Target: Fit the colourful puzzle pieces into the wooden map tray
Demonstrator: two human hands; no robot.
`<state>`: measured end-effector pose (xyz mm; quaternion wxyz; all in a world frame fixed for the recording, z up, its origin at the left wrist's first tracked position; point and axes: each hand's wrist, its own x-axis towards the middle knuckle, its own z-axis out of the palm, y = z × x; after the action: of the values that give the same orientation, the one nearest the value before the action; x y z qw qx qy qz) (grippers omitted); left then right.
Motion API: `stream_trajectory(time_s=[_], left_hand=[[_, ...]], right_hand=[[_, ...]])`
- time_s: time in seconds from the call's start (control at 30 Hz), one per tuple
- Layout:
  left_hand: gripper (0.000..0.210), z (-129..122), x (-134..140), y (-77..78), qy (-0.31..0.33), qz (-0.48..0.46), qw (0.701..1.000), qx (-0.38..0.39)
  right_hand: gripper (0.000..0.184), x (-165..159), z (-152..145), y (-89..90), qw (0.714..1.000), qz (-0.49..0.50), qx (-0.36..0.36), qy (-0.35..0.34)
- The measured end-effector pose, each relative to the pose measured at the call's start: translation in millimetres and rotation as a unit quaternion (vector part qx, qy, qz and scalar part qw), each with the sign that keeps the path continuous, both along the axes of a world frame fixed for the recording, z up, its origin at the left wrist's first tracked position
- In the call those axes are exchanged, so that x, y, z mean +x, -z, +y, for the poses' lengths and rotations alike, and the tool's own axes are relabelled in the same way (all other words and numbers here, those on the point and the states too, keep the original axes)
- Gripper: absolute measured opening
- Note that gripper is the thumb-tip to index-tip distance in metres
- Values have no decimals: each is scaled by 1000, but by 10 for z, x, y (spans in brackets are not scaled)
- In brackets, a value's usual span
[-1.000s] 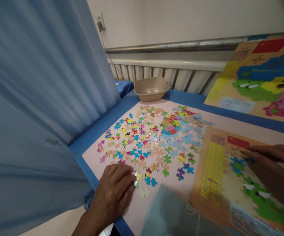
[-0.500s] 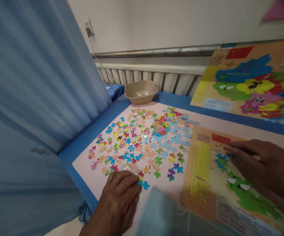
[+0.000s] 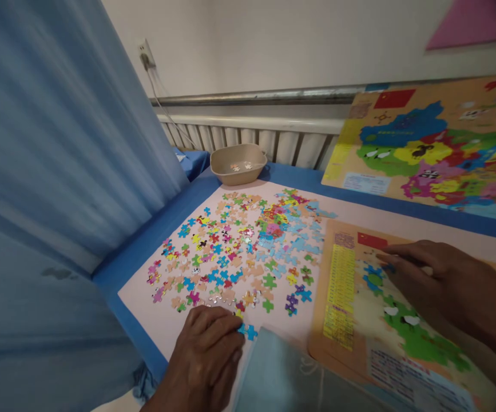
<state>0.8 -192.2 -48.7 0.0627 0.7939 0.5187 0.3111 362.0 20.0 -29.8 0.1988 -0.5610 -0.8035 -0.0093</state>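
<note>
My left hand point(image 3: 205, 355) rests on the pale sheet with fingers curled and pressed together. Blue puzzle pieces point(image 3: 250, 332) lie right at its fingertips; anything under the fingers is hidden. Over the tray-like puzzle board point(image 3: 316, 320) is my right hand point(image 3: 440, 280), its fingers pinched near the printed red flag point(image 3: 372, 240). A small bluish puzzle piece point(image 3: 387, 265) shows at its fingertips, mostly covered. The board carries a partly assembled map with a blue patch and a green area point(image 3: 423, 337). Many loose puzzle pieces point(image 3: 222, 277) spread across the sheet left of the board.
A beige basin point(image 3: 239, 171) with several pieces stands at the back. The finished map picture point(image 3: 376, 154) leans against the railing at the right. A blue curtain point(image 3: 50, 171) hangs along the left, and light-blue cloth point(image 3: 273, 372) covers the near edge.
The camera view has turned slightly to the right, so the scene sits further left. Both hands keep almost the same place and pose among the pieces.
</note>
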Motion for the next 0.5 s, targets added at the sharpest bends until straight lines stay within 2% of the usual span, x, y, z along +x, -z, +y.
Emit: stream_trajectory(time_s=[0.13,0.33,0.5], left_hand=[[23,1,-17,21,-5,6,1000,-14],[25,32,-26,25,-13,11,1000,-5],[30,122,46,-16,-18,56,998,-7]], right_hand=[[44,31,14,30,998,34,-44,-2],[42,66,13,17,999,34,-31,-23],[43,67,27,7,998,36,-22,-44]])
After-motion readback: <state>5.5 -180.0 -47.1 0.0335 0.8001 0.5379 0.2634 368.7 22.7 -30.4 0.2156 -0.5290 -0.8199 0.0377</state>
